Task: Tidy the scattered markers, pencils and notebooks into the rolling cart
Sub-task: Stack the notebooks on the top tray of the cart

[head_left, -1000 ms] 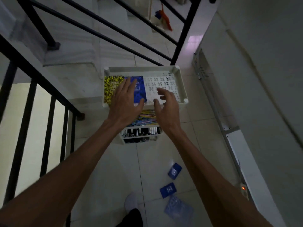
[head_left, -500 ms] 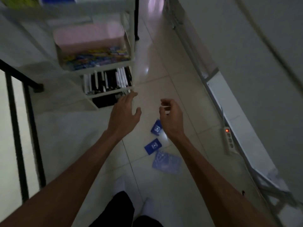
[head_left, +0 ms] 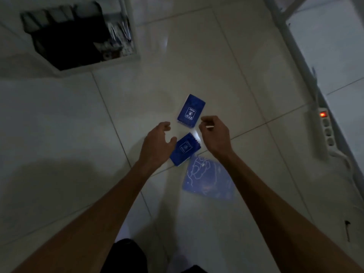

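Three blue notebooks lie on the pale tiled floor. A small dark blue one (head_left: 190, 110) is farthest from me. A second small dark blue notebook (head_left: 186, 148) lies just nearer, partly under my left hand. A larger pale blue notebook (head_left: 209, 179) with a line drawing is nearest. My left hand (head_left: 157, 146) hovers over the left edge of the second notebook, fingers loosely curled and holding nothing. My right hand (head_left: 215, 136) hovers between the two small notebooks, fingers curled, also holding nothing. The white rolling cart's bottom tier (head_left: 126, 60) shows at top left with dark items inside.
A white power strip (head_left: 326, 133) with a lit red switch lies along the right, beside a grey frame rail (head_left: 291, 42). My dark-clothed legs (head_left: 126, 257) show at the bottom edge.
My view dropped from the cart's top tray to the floor. Both hands left the cart and moved down towards the small blue notebooks, which now lie right beneath them.
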Action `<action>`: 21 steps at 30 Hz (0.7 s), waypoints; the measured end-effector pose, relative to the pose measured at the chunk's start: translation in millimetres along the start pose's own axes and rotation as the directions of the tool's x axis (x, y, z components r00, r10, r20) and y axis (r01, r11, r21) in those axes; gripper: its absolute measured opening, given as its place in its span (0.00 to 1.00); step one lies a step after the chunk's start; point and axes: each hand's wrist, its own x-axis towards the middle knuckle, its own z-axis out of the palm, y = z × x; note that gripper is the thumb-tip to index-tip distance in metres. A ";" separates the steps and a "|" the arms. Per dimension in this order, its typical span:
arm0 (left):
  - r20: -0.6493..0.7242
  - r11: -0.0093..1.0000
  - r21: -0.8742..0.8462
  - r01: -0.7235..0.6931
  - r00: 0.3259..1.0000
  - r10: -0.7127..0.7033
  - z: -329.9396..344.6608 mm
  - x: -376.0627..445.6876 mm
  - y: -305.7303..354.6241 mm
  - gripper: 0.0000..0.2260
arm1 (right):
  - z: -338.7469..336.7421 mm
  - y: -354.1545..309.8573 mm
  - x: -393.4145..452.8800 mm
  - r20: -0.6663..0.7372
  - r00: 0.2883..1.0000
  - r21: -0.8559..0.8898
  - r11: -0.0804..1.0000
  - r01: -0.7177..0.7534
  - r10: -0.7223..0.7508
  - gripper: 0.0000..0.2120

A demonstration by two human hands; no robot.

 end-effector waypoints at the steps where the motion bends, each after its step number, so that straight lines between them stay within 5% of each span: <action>1: 0.020 1.000 -0.007 0.015 1.000 -0.015 15.6 7.5 -14.3 0.25 | 11.6 14.5 11.1 0.008 1.000 -0.027 1.000 0.002 -0.002 0.12; 7: 0.022 0.991 0.127 -0.050 0.999 0.048 85.1 37.3 -71.8 0.36 | 55.5 63.8 83.1 -0.064 0.997 -0.154 0.987 0.035 -0.046 0.14; 13: -0.060 0.959 0.216 -0.183 0.978 0.201 105.6 50.6 -84.2 0.33 | 80.8 66.8 114.5 -0.105 0.973 -0.123 0.968 -0.218 0.206 0.41; 17: 0.008 0.963 0.240 -0.119 0.993 0.120 108.4 53.3 -80.6 0.28 | 96.8 49.1 108.3 -0.146 0.962 -0.160 0.955 -0.251 0.229 0.48; 21: 0.043 0.980 0.194 0.033 0.998 -0.042 103.1 52.1 -70.7 0.29 | 103.4 34.5 115.7 -0.098 0.910 -0.108 0.904 -0.413 0.404 0.52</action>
